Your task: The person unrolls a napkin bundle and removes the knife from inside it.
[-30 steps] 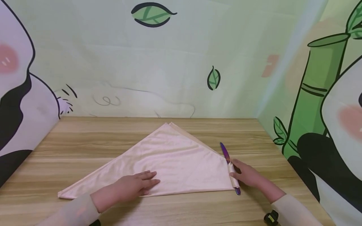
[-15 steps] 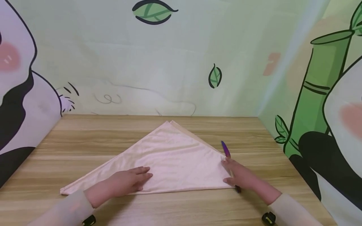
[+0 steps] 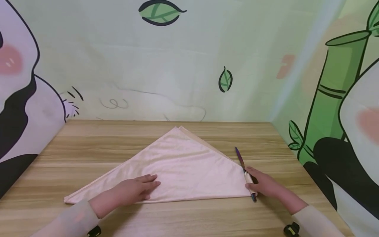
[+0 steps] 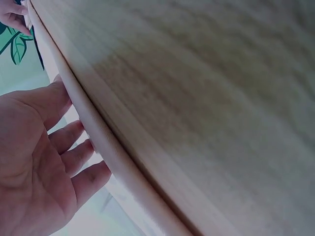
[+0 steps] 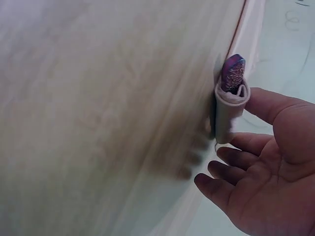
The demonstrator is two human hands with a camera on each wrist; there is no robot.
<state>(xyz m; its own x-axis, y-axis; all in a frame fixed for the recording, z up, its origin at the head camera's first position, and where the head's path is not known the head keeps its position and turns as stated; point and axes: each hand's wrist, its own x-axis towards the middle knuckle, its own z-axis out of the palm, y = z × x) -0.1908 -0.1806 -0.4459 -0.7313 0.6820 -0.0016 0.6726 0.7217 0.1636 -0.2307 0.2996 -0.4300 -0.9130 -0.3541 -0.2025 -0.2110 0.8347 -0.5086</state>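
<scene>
A pale pink cloth [image 3: 189,171], folded into a large triangle, lies on the table. At its right corner a purple, iridescent table knife [image 3: 239,155] is wrapped in a short roll of cloth [image 3: 249,178], its two ends sticking out. My right hand [image 3: 267,187] pinches this roll between thumb and fingers. From the right wrist view, the patterned handle [image 5: 234,73] pokes out of the roll. Fingers spread, my left hand [image 3: 130,191] rests on the cloth near its front edge. The left wrist view has its fingertips [image 4: 96,174] along the folded edge.
The wood-grain table [image 3: 189,219] meets a pale green back wall [image 3: 177,65] painted with leaves. Panda and bamboo [image 3: 334,89] pictures cover the side panels. A black wrist device [image 3: 291,229] sits by the right sleeve.
The right hand first reached over the roll onto the cloth, then drew back. The knife and roll have shifted slightly right. The left hand slid a little left, then stayed still.
</scene>
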